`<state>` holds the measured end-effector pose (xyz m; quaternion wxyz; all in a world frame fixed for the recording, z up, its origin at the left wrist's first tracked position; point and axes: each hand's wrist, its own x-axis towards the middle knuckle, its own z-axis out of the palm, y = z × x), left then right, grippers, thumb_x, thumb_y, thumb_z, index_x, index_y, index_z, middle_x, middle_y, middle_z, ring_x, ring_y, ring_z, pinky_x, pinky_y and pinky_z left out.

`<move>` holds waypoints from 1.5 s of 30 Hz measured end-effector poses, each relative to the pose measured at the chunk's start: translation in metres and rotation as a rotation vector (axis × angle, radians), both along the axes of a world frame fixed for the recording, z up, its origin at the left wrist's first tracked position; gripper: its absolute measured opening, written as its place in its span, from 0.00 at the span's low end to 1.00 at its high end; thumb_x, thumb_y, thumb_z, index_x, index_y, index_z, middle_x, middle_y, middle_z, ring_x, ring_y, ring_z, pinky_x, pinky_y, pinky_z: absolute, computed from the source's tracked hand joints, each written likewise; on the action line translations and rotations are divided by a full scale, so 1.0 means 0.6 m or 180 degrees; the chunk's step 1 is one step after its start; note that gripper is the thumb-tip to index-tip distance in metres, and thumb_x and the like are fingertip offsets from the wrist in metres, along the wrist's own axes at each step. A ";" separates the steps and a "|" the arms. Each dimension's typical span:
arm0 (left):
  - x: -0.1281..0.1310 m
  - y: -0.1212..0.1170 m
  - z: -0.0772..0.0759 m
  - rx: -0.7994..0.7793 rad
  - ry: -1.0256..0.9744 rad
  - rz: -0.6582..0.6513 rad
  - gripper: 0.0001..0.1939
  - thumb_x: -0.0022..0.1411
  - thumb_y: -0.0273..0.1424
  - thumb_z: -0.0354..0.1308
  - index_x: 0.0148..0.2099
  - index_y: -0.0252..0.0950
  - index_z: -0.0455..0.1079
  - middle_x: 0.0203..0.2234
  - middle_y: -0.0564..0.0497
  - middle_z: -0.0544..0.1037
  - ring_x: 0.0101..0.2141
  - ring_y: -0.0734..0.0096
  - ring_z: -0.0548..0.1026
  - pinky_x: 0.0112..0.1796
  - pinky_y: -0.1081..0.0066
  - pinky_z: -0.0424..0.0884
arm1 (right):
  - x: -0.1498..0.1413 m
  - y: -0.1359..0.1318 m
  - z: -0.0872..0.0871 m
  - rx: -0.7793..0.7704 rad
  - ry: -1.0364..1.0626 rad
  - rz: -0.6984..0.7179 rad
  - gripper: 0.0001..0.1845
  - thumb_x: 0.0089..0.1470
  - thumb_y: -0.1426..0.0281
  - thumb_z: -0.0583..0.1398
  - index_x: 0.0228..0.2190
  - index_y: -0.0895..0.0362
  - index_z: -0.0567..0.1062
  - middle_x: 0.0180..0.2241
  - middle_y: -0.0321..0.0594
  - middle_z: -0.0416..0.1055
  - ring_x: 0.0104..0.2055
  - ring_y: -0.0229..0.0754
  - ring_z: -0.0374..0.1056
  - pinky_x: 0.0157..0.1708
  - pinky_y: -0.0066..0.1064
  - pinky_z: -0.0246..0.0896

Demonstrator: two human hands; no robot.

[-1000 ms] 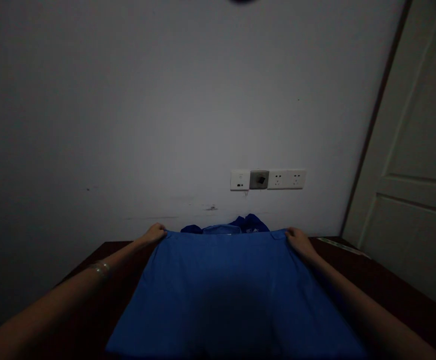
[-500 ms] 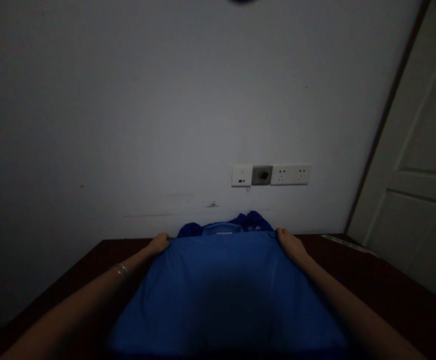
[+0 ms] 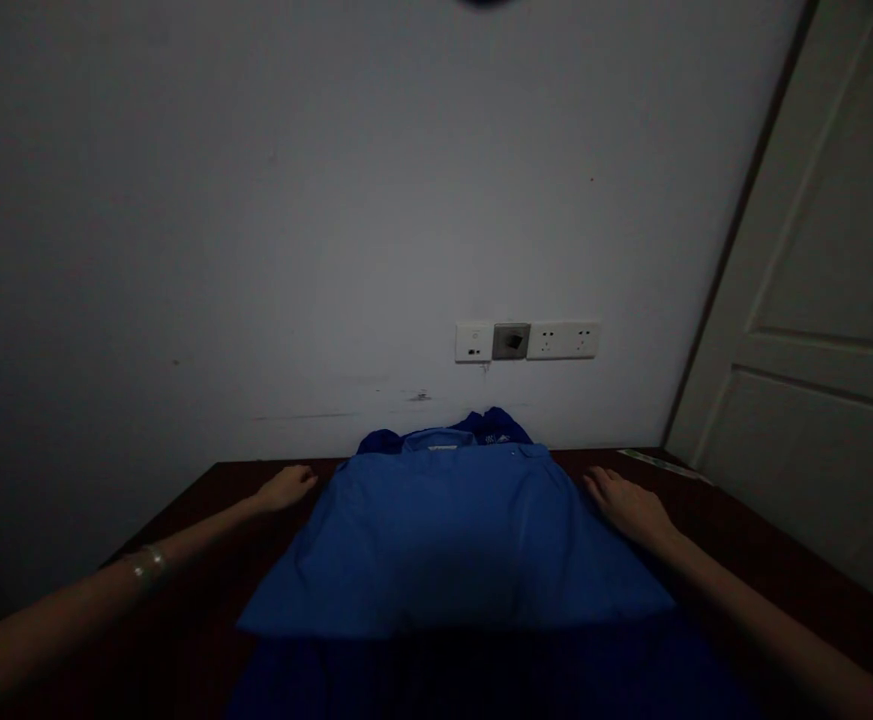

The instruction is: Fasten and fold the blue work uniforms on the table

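A blue shirt lies folded over on a dark wooden table, its upper layer ending in a straight near edge. My left hand rests on the table just left of the shirt's far corner, fingers loosely curled and holding nothing. Flat on the table by the shirt's right edge lies my right hand, fingers stretched out and apart. A bracelet circles my left wrist. A darker blue garment is bunched behind the shirt against the wall.
A white wall stands right behind the table, with a row of sockets and a switch. A white door is at the right. A thin pale strip lies at the table's far right corner. The room is dim.
Both hands let go of the shirt's far corners and moved outward onto the table. The upper layer now lies flat, its near edge farther from me.
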<state>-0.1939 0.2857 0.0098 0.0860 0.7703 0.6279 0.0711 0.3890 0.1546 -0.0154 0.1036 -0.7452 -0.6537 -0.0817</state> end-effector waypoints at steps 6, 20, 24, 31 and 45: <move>-0.036 -0.159 0.012 -0.1090 -0.0391 0.0133 0.31 0.50 0.59 0.41 0.22 0.35 0.63 0.17 0.48 0.70 0.17 0.68 0.68 0.19 0.71 0.62 | 0.022 -0.135 -0.028 -0.0323 0.0399 -0.0154 0.25 0.58 0.56 0.42 0.39 0.56 0.71 0.33 0.49 0.74 0.37 0.54 0.71 0.32 0.40 0.62; -0.066 -0.285 -0.053 -0.1972 -0.1363 0.0717 0.36 0.35 0.66 0.46 0.25 0.35 0.59 0.14 0.55 0.64 0.11 0.79 0.60 0.11 0.78 0.52 | -0.014 -0.194 -0.071 -0.0066 0.1405 0.0267 0.23 0.56 0.56 0.44 0.29 0.55 0.73 0.31 0.47 0.76 0.36 0.49 0.72 0.35 0.33 0.61; -0.072 -0.292 -0.053 -0.1750 -0.1329 0.0647 0.34 0.36 0.65 0.46 0.22 0.36 0.57 0.14 0.57 0.62 0.11 0.80 0.58 0.11 0.78 0.51 | 0.001 -0.191 -0.076 -0.0045 0.1535 0.0270 0.24 0.55 0.55 0.45 0.29 0.55 0.74 0.35 0.47 0.76 0.38 0.50 0.71 0.37 0.33 0.62; -0.066 -0.301 -0.044 -0.1291 -0.0654 0.0636 0.24 0.49 0.54 0.45 0.26 0.37 0.57 0.18 0.53 0.67 0.16 0.73 0.65 0.16 0.74 0.59 | 0.007 -0.201 -0.073 -0.0231 0.1116 0.0261 0.23 0.55 0.58 0.45 0.35 0.58 0.74 0.36 0.50 0.74 0.38 0.51 0.71 0.39 0.38 0.63; 0.014 -0.359 0.005 0.0271 0.0391 -0.2196 0.24 0.53 0.23 0.48 0.54 0.38 0.60 0.51 0.44 0.65 0.51 0.62 0.64 0.52 0.64 0.59 | -0.107 -0.237 -0.016 -0.0557 0.0320 0.1827 0.33 0.43 0.76 0.52 0.54 0.56 0.64 0.58 0.44 0.56 0.59 0.46 0.53 0.58 0.37 0.47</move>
